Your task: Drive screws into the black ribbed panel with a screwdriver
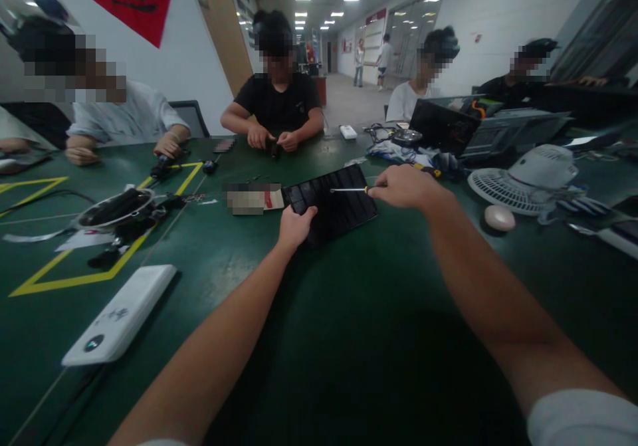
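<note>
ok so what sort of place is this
Probably a shared workroom in an office-like building: other people sit round a big green table, a white fan lies on it, and the right hand holds a screwdriver-like tool.

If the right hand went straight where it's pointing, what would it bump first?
Probably the black panel, just ahead of the right hand. The screwdriver it holds shows over that panel, but one view can't tell whether the hand would touch it or pass above.
</note>
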`<state>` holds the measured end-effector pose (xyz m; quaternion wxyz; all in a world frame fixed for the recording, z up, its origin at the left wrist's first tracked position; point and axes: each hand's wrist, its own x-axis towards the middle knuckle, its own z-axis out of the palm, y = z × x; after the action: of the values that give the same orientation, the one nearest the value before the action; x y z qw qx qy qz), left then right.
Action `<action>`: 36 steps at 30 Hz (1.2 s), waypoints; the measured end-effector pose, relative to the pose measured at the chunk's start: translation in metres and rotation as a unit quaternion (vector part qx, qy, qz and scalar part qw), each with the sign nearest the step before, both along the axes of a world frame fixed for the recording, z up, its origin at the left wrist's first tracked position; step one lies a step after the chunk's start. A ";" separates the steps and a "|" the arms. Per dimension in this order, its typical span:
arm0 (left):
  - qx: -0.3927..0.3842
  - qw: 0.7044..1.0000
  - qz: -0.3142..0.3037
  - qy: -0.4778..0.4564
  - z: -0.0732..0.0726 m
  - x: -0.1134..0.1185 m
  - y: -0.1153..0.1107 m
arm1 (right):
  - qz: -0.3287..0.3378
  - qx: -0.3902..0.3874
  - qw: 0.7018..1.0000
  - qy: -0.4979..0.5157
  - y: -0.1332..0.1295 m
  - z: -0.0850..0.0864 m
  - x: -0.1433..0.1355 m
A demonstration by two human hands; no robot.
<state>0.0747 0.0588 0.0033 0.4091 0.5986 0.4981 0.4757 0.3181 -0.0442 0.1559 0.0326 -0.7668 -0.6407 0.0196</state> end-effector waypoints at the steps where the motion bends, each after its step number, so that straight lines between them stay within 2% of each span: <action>1: -0.002 1.000 0.002 -0.002 0.000 0.000 0.000 | 0.002 -0.009 1.000 0.003 0.000 0.000 0.000; 8: -0.002 1.000 -0.009 -0.007 0.004 0.000 -0.003 | 0.028 -0.055 0.998 0.027 0.000 0.001 -0.004; 14: -0.011 1.000 -0.002 0.001 0.004 -0.001 -0.002 | 0.037 0.001 0.999 0.009 0.003 0.001 0.005; 20: -0.012 1.000 -0.007 0.001 0.004 -0.001 -0.004 | 0.086 0.078 0.993 0.010 0.003 0.012 0.020; 30: -0.015 1.000 -0.002 -0.002 0.003 -0.002 -0.002 | 0.081 0.086 0.993 0.016 -0.001 0.022 0.029; 36: -0.015 1.000 0.003 0.012 0.003 -0.003 -0.002 | 0.077 0.108 0.991 0.011 -0.002 0.019 0.021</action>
<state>0.0712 0.0570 0.0060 0.4109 0.5966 0.5117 0.4620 0.3389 -0.0465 0.1753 0.1204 -0.7069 -0.6959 -0.0392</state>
